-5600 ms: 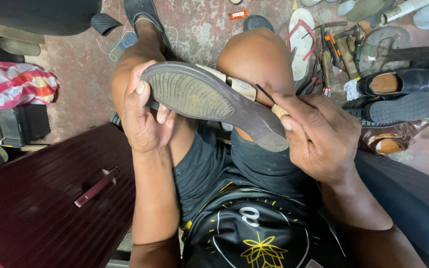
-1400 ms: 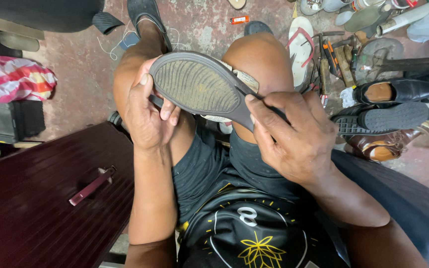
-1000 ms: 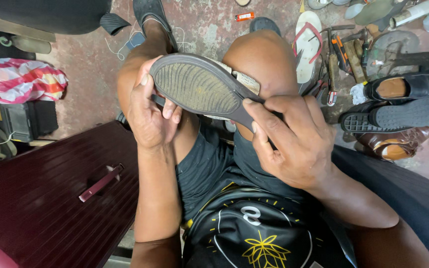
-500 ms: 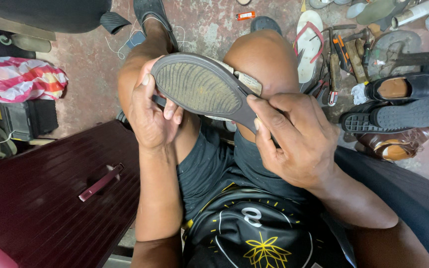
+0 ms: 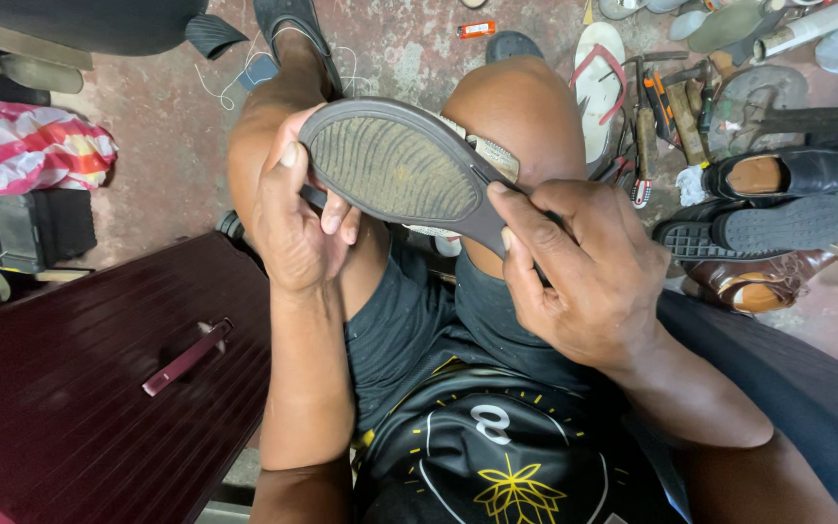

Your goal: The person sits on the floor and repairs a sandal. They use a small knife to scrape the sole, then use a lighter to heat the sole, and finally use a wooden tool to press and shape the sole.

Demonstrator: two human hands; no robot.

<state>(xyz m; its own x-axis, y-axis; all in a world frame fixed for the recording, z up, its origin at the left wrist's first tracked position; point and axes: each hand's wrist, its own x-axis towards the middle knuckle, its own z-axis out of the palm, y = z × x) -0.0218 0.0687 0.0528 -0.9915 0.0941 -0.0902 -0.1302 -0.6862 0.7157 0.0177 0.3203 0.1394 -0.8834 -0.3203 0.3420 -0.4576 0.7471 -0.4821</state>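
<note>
Above the person's knees, a dark sandal (image 5: 395, 170) is held with its sole turned up toward the camera. The sole is grey-brown with fine ribs, and its toe end points to the left. The left hand (image 5: 295, 218) is closed on the toe end: the thumb lies on the rim of the sole, and the other fingers curl under the sandal. The right hand (image 5: 584, 267) is closed on the heel end, with the fingertips pressing on the edge of the sole, so the heel is mostly hidden under this hand. The sandal therefore spans between the two hands, and its middle part is free. A pale strap shows just behind the sandal, against the right knee.

Right of the sandal, on the floor, lie a white flip-flop (image 5: 600, 87), some hand tools (image 5: 666, 102) and two black shoes (image 5: 778, 199), one upright and one sole up. Left of the sandal and lower, there is a dark red box (image 5: 80, 388) with a handle. Further left lies a striped cloth (image 5: 26, 146).
</note>
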